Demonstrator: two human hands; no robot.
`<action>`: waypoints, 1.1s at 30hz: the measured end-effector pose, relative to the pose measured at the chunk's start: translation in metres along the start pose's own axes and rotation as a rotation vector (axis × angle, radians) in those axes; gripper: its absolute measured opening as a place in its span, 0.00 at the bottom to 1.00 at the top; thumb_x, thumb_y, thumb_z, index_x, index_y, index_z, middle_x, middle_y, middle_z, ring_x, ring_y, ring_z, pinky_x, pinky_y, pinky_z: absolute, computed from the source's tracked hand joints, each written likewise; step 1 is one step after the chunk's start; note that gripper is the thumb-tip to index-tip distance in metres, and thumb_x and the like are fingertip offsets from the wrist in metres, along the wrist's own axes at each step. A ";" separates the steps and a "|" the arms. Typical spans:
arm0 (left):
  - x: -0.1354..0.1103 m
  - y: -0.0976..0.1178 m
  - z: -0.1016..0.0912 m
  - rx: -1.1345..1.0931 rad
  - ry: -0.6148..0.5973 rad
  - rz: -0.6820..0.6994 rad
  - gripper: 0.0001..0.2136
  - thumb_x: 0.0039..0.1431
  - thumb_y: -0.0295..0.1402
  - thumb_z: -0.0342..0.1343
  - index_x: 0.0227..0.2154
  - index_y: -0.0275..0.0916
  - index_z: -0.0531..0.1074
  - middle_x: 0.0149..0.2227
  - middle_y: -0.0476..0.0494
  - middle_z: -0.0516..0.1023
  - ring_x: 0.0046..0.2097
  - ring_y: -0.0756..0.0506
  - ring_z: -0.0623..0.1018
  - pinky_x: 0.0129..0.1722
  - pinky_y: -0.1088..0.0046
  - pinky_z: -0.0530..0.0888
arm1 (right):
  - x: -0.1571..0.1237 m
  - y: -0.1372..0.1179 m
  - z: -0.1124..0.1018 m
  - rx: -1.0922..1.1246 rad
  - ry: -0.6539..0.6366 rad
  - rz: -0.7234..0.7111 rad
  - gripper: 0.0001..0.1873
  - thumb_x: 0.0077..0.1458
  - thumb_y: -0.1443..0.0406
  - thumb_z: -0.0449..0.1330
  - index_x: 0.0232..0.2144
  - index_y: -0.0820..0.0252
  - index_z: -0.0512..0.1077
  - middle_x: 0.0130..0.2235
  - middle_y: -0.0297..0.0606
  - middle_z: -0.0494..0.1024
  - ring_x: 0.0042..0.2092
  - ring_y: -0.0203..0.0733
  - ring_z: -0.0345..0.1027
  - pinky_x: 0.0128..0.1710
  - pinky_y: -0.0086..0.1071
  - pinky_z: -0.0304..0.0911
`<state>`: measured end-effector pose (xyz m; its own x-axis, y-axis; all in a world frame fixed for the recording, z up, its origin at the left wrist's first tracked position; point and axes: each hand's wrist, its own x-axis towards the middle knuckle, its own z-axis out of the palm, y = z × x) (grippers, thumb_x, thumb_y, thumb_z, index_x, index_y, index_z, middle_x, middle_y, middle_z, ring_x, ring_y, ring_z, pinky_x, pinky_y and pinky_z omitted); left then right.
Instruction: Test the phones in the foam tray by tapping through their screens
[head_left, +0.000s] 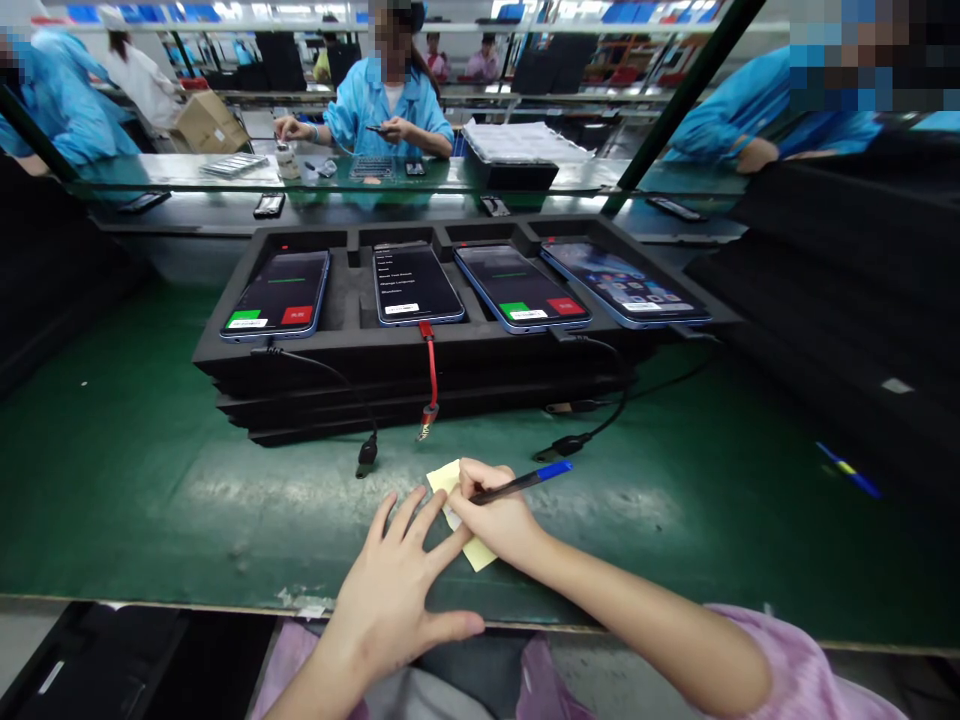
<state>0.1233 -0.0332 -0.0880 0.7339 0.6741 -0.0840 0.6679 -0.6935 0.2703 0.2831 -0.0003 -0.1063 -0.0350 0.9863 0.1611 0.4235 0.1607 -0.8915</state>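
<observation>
Between the fingers of my right hand is a pen with a blue cap end, its tip down at a yellow paper slip. The fingers hide the tip and part of the slip. My left hand lies spread just left of it, fingertips at the slip's edge and on the green table. Ahead of both hands, a black foam tray holds several lit phones, among them one with a text menu and one with green and red buttons.
A red cable and a black cable hang from the tray onto the green table. A blue pen-like item lies at right. Black foam stacks stand there too. Across the line, a person in blue handles small parts.
</observation>
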 end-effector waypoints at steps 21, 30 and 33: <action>0.001 0.000 -0.001 -0.021 -0.010 -0.001 0.36 0.52 0.54 0.54 0.61 0.50 0.50 0.63 0.35 0.52 0.62 0.30 0.56 0.54 0.40 0.61 | 0.000 0.000 0.000 -0.016 0.026 0.001 0.12 0.37 0.67 0.49 0.12 0.56 0.47 0.13 0.25 0.53 0.17 0.29 0.47 0.17 0.24 0.46; 0.000 0.000 -0.001 -0.033 -0.016 -0.010 0.37 0.52 0.54 0.54 0.62 0.50 0.49 0.64 0.36 0.51 0.62 0.31 0.56 0.55 0.40 0.60 | 0.001 -0.003 -0.002 -0.024 0.028 -0.007 0.12 0.36 0.67 0.49 0.13 0.56 0.46 0.13 0.25 0.51 0.17 0.29 0.45 0.17 0.24 0.45; 0.001 -0.001 -0.001 -0.030 -0.016 -0.005 0.37 0.52 0.54 0.54 0.62 0.50 0.49 0.64 0.36 0.51 0.62 0.31 0.55 0.55 0.40 0.60 | 0.001 -0.002 -0.001 -0.028 0.036 -0.008 0.13 0.36 0.67 0.49 0.13 0.56 0.46 0.13 0.25 0.51 0.17 0.29 0.46 0.17 0.24 0.45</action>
<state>0.1233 -0.0322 -0.0877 0.7325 0.6733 -0.1005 0.6678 -0.6820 0.2981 0.2832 0.0000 -0.1040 -0.0063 0.9830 0.1833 0.4483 0.1666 -0.8782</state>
